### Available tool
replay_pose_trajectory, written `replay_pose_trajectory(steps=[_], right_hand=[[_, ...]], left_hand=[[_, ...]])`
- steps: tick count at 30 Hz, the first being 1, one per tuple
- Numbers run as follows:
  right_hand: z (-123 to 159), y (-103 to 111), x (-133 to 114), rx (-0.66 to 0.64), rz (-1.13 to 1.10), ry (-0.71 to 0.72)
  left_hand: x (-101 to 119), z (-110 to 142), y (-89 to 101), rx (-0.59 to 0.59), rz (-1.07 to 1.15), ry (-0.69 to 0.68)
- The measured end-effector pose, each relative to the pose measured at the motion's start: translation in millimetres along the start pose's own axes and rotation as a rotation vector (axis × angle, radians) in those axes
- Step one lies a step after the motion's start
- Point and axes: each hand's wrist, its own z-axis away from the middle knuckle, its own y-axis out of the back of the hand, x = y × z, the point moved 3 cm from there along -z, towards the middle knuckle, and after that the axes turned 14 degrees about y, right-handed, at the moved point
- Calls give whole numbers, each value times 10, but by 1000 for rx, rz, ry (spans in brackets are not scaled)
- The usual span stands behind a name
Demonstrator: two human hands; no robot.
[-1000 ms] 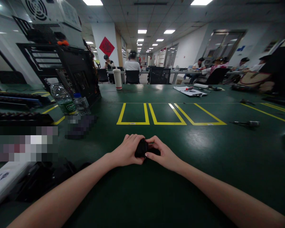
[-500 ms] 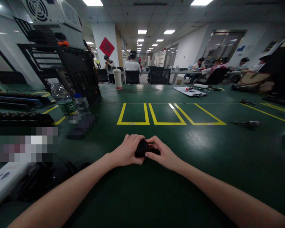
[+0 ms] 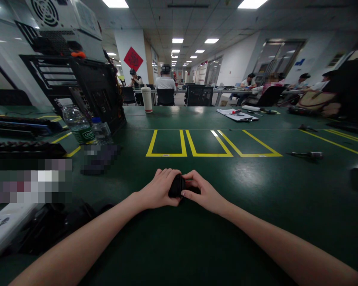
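Observation:
A small, rounded black object (image 3: 176, 186) is between my hands, low over the green table (image 3: 179, 242); its kind I cannot make out. My left hand (image 3: 162, 188) is closed around its left side, thumb below and fingers over the top. From the right, my right hand (image 3: 201, 190) pinches the object's edge with thumb and fingertips. The palms and part of the object are hidden. Beyond the hands, yellow tape outlines (image 3: 209, 155) mark the tabletop.
On the left stand a clear bottle (image 3: 77, 123), a smaller blue-capped bottle (image 3: 101, 131) and an open black computer case (image 3: 98, 91). A white cup (image 3: 147, 99) and a clipboard (image 3: 237, 115) are farther back. A screwdriver-like tool (image 3: 308, 155) lies right.
The view has shifted very slightly. Both hands keep the same hold on the black object, with no clear movement of it.

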Motion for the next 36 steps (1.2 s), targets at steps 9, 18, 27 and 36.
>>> replay_pose_trajectory(steps=[9,18,27,36], right_hand=[[-19,-5,40,61,24,11],[-1,16,4,9,35,55],[-15,0,18,40,16,-35],[-13,28,41,69,99,57]], left_hand=[[-27,-13,-37,28,-9,-8],[-79,-22,-86,57,0,-19],[-55,-15,-57,28,-9,-7],[-66,-20,-78,64,7,-13]])
